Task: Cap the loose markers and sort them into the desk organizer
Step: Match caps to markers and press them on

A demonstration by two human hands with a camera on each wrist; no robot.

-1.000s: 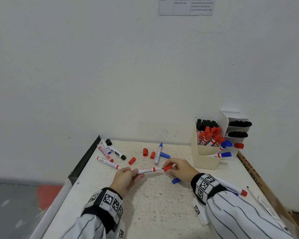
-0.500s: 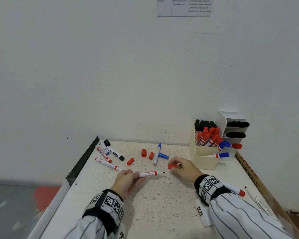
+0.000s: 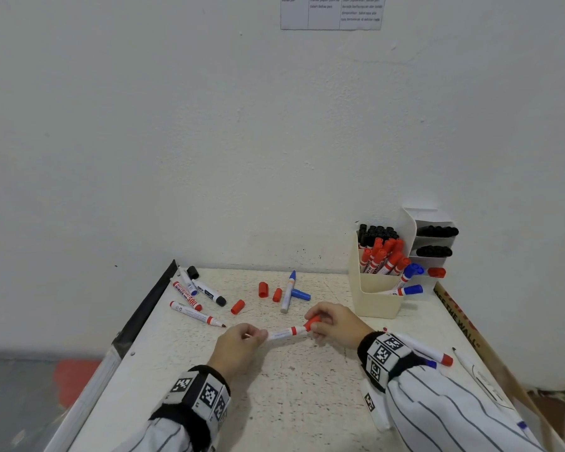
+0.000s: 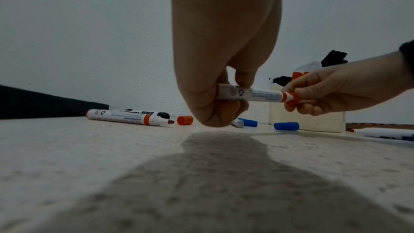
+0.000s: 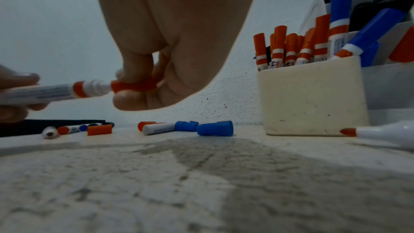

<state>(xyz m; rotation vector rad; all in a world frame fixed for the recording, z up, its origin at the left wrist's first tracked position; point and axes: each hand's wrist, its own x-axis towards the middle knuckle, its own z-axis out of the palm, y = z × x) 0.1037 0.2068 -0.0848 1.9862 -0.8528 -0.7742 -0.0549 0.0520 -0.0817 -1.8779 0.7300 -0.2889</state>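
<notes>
Above the middle of the table, my left hand (image 3: 242,337) grips the tail of a red marker (image 3: 284,333) held level. My right hand (image 3: 331,322) pinches a red cap (image 3: 311,322) whose mouth sits over the marker's tip. The left wrist view shows the marker (image 4: 251,94) between both hands, the cap (image 4: 292,99) at its right end. From the right wrist, the cap (image 5: 134,85) is only partly over the white nib section. Loose uncapped markers (image 3: 198,314) lie at the back left. The cream desk organizer (image 3: 377,296) at the back right holds red, black and blue markers.
Loose red caps (image 3: 237,306) and a blue marker (image 3: 288,291) with a blue cap (image 3: 300,294) lie behind my hands. More markers (image 3: 433,353) lie to the right of my right wrist. The table (image 3: 291,402) meets a white wall; a dark strip (image 3: 147,308) edges its left side.
Half a second ago the red cap was held apart from the marker tip. Now my right hand has brought it onto the tip, and both hands sit closer together.
</notes>
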